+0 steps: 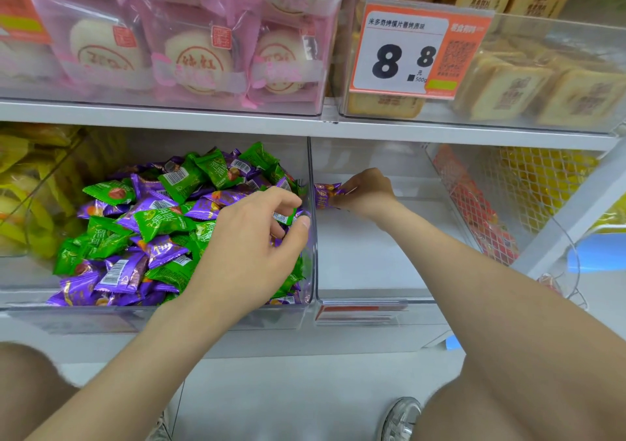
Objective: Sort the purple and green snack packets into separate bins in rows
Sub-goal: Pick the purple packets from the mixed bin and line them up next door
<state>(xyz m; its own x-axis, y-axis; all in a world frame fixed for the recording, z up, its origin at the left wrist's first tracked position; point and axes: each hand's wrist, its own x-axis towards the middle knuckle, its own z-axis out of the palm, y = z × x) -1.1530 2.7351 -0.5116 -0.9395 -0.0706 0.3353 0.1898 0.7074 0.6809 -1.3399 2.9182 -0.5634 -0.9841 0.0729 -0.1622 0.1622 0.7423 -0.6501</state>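
My left hand [257, 237] pinching a green packet [284, 217] over the mixed bin [101, 320], right hand [367, 191] holding a purple packet [325, 196] in the next bin [366, 300]

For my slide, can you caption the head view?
Left hand pinches green packet in mixed bin; right hand holds purple packet in next bin.

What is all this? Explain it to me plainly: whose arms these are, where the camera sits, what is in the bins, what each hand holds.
No machine here: a person sorts snack packets on a shop shelf. The one camera is worn on their head and looks down, so both arms reach in from below. The left clear bin holds a mixed pile of purple and green packets. The left hand pinches a green packet in that pile. The right hand holds a purple packet at the back of the neighbouring bin.
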